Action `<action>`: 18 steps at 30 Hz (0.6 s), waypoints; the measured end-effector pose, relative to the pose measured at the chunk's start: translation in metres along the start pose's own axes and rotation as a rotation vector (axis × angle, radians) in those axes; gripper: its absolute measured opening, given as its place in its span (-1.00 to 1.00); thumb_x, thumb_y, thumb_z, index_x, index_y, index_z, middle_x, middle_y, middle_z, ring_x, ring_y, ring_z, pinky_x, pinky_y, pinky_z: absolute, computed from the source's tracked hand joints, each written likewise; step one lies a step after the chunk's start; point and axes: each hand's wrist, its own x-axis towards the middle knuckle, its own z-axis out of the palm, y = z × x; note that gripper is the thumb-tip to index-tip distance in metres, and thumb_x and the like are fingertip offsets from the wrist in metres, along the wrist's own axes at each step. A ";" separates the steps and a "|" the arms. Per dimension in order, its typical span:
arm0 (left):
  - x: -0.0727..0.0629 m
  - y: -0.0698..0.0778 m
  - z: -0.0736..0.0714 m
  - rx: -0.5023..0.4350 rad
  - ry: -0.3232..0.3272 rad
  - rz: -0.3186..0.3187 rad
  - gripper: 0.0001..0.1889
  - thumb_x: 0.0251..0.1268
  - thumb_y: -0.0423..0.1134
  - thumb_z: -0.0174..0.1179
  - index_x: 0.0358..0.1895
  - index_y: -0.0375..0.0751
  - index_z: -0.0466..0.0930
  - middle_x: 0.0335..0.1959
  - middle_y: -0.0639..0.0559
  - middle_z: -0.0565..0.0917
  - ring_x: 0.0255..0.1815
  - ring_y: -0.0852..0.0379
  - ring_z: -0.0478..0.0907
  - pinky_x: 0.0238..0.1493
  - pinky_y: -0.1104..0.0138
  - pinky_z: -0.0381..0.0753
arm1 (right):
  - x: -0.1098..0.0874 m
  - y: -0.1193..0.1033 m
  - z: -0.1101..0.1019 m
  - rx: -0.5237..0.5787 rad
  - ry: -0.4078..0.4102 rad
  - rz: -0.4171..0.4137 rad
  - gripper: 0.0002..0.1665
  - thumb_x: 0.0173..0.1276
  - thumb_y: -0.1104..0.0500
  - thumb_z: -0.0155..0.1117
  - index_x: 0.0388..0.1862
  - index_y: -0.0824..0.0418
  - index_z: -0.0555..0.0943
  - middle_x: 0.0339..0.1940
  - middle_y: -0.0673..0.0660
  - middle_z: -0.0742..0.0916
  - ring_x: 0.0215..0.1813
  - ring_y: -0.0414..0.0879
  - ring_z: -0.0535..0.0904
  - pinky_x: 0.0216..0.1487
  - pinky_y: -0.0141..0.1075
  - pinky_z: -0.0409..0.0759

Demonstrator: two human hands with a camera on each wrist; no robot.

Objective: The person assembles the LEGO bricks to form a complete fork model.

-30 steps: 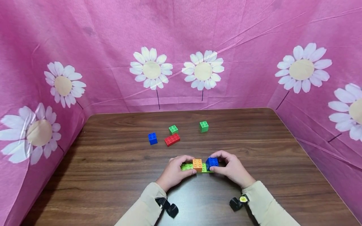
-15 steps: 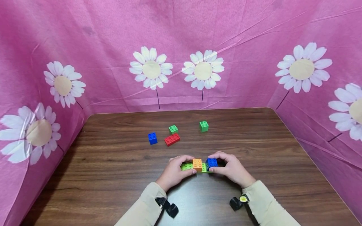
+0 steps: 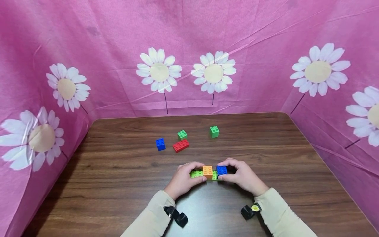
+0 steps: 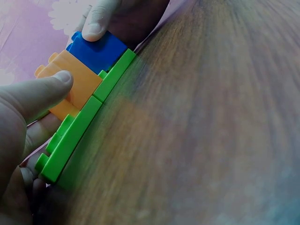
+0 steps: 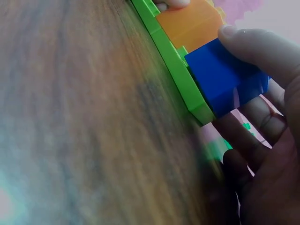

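Left hand [image 3: 185,179] clamped on a square orange plastic block [image 3: 207,172] atop a long light-green studded plastic strip [image 3: 196,174], right hand [image 3: 244,176] pinching a square blue plastic block [image 3: 221,170] at the strip's right end, brown wood-grain bench [image 3: 118,181] underneath, rectangular red plastic block [image 3: 181,145] farther back.

The studded strip [image 4: 74,137] is lime green, the middle block [image 3: 207,172] orange and the end block [image 5: 227,77] deep blue; farther off, the small block [image 3: 160,144] is blue, the long block [image 3: 181,145] red and the remaining two blocks [image 3: 214,132] green. The tabletop [image 3: 124,171] is brown with darker wood-grain streaks, the sleeves [image 3: 151,214] plain cream. The cloth [image 3: 186,26] is pink, printed with white, cream-centred, dark-stemmed daisies [image 3: 159,71].
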 end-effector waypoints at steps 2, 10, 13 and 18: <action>0.000 0.000 0.000 0.001 0.001 -0.001 -0.63 0.22 -0.04 0.43 0.09 0.08 0.66 0.02 0.25 0.70 0.06 0.23 0.57 0.26 0.00 0.28 | 0.001 -0.001 0.000 -0.009 -0.009 -0.001 -0.57 0.13 -0.01 0.60 -0.01 -0.01 0.72 -0.08 -0.09 0.73 -0.05 -0.13 0.57 0.01 -0.25 0.55; -0.001 0.003 0.000 -0.005 -0.002 -0.020 -0.64 0.22 -0.05 0.44 0.07 0.09 0.66 0.02 0.25 0.70 0.07 0.19 0.57 0.28 -0.03 0.27 | 0.001 0.000 -0.002 -0.006 -0.040 0.008 -0.59 0.16 -0.01 0.58 -0.01 -0.02 0.72 -0.12 -0.11 0.72 -0.06 -0.11 0.55 0.02 -0.24 0.53; -0.001 0.003 0.000 -0.013 -0.008 -0.032 -0.65 0.21 -0.03 0.44 0.06 0.10 0.67 0.02 0.26 0.70 0.07 0.18 0.57 0.29 -0.04 0.26 | 0.000 0.003 -0.001 0.010 -0.038 0.010 -0.58 0.17 0.01 0.58 0.01 0.00 0.72 -0.11 -0.09 0.72 -0.06 -0.12 0.56 0.00 -0.27 0.54; -0.001 0.002 -0.001 -0.022 -0.006 -0.024 -0.65 0.20 -0.03 0.45 0.05 0.11 0.67 0.01 0.27 0.70 0.06 0.19 0.57 0.29 -0.05 0.26 | 0.000 0.005 -0.001 0.029 -0.035 -0.017 -0.56 0.19 0.01 0.56 0.05 0.04 0.70 -0.05 -0.05 0.72 -0.04 -0.12 0.56 -0.01 -0.28 0.55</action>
